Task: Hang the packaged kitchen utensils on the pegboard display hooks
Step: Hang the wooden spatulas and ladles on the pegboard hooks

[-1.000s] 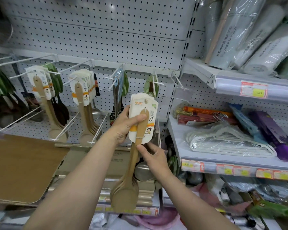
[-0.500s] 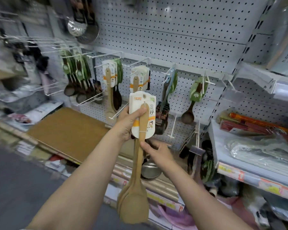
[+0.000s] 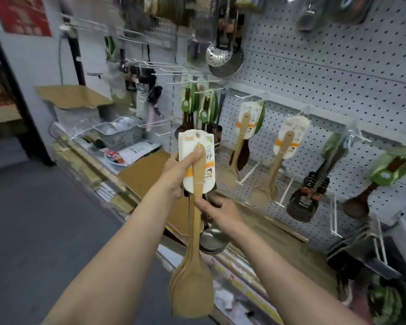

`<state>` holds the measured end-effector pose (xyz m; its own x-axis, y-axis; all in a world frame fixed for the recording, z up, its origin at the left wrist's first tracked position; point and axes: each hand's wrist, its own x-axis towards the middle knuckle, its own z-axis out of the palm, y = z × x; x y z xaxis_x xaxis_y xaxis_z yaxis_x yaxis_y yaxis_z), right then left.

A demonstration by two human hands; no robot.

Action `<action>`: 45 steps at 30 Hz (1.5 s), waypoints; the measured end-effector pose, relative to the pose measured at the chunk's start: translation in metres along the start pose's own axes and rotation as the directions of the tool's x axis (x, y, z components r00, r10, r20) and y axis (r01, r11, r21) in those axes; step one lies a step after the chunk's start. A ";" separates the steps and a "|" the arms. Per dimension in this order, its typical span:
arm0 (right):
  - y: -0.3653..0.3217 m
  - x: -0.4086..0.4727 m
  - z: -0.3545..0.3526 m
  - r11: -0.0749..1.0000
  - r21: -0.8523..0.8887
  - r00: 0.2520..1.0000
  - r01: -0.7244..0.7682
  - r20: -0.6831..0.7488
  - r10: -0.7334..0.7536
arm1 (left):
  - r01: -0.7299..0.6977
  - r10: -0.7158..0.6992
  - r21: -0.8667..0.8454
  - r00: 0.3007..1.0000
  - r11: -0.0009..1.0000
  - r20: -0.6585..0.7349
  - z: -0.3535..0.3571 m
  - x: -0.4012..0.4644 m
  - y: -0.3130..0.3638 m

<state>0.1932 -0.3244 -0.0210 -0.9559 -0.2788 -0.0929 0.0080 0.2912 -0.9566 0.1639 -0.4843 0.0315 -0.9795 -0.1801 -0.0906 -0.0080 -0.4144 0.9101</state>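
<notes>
A person's left hand [image 3: 181,170] gripped the card of a bundle of spatulas [image 3: 193,231] held clear of the pegboard [image 3: 314,73], the right hand [image 3: 217,211] pinching the handles; hanging seemingly awaited lining the card's hole with a hook [image 3: 247,96].

A stack of carded wooden spatulas [image 3: 195,231] is held upright before a pegboard [image 3: 326,73], left hand [image 3: 178,171] gripping the cards, right hand [image 3: 217,211] below on the handles. Behind and to the right, more wooden spatulas [image 3: 238,146] hang from hooks; a plastic basket [image 3: 120,134] sits on the shelf at left.
</notes>
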 end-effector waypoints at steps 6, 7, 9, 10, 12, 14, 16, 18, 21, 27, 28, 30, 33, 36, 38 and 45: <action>-0.044 0.069 0.114 0.999 -0.042 0.996 0.016 0.086 -0.012 | -0.058 0.053 -0.049 0.994 0.997 -0.100 -0.117 0.045 0.055; -0.050 0.080 0.131 0.999 -0.049 0.996 0.018 0.089 -0.014 | -0.065 0.059 -0.051 0.992 0.997 -0.115 -0.135 0.052 0.063; -0.060 0.099 0.165 0.998 -0.052 0.995 0.020 0.100 -0.015 | -0.074 0.067 -0.049 0.988 0.996 -0.139 -0.169 0.065 0.077; -0.064 0.109 0.182 0.999 -0.047 0.993 0.023 0.116 -0.017 | -0.076 0.068 -0.045 0.986 0.996 -0.155 -0.186 0.071 0.083; -0.074 0.124 0.213 0.999 -0.043 0.989 0.007 0.146 -0.001 | -0.075 0.066 -0.041 0.981 0.996 -0.183 -0.219 0.083 0.095; -0.084 0.140 0.240 1.000 -0.025 0.982 -0.015 0.188 0.019 | -0.068 0.060 -0.032 0.976 0.997 -0.208 -0.249 0.095 0.106; -0.093 0.156 0.265 0.999 -0.042 0.971 -0.018 0.236 0.028 | -0.072 0.063 -0.031 0.968 0.997 -0.244 -0.278 0.107 0.115; -0.098 0.177 0.289 0.997 -0.077 0.961 -0.002 0.277 0.024 | -0.086 0.069 -0.048 0.959 0.995 -0.275 -0.305 0.120 0.122; -0.102 0.215 0.323 0.997 -0.080 0.943 0.004 0.331 0.023 | -0.103 0.072 -0.078 0.942 0.992 -0.329 -0.344 0.142 0.133; -0.123 0.309 0.396 0.999 -0.031 0.900 -0.021 0.435 0.032 | -0.134 0.076 -0.105 0.898 0.985 -0.433 -0.418 0.213 0.164; -0.127 0.328 0.408 0.999 -0.031 0.894 -0.014 0.448 0.027 | -0.142 0.086 -0.094 0.891 0.985 -0.447 -0.432 0.230 0.170; -0.136 0.368 0.430 1.000 -0.016 0.891 -0.008 0.454 0.014 | -0.146 0.093 -0.080 0.884 0.986 -0.457 -0.456 0.263 0.184; -0.156 0.437 0.465 1.000 0.001 0.887 0.002 0.461 -0.002 | -0.142 0.085 -0.083 0.873 0.986 -0.480 -0.490 0.322 0.214; -0.181 0.505 0.500 1.000 -0.007 0.877 -0.011 0.480 0.013 | -0.157 0.094 -0.078 0.848 0.984 -0.522 -0.525 0.379 0.245; -0.198 0.546 0.526 1.000 0.008 0.866 -0.013 0.499 0.007 | -0.173 0.101 -0.081 0.832 0.982 -0.546 -0.551 0.412 0.267; -0.246 0.655 0.634 1.000 -0.007 0.863 0.016 0.506 -0.010 | -0.210 0.107 -0.102 0.790 0.972 -0.604 -0.662 0.506 0.327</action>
<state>-0.2486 -1.1587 -0.0216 -0.6761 -0.7063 -0.2098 -0.0092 0.2928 -0.9561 -0.2009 -1.3017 0.0154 -0.6531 -0.7251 -0.2185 0.2183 -0.4565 0.8625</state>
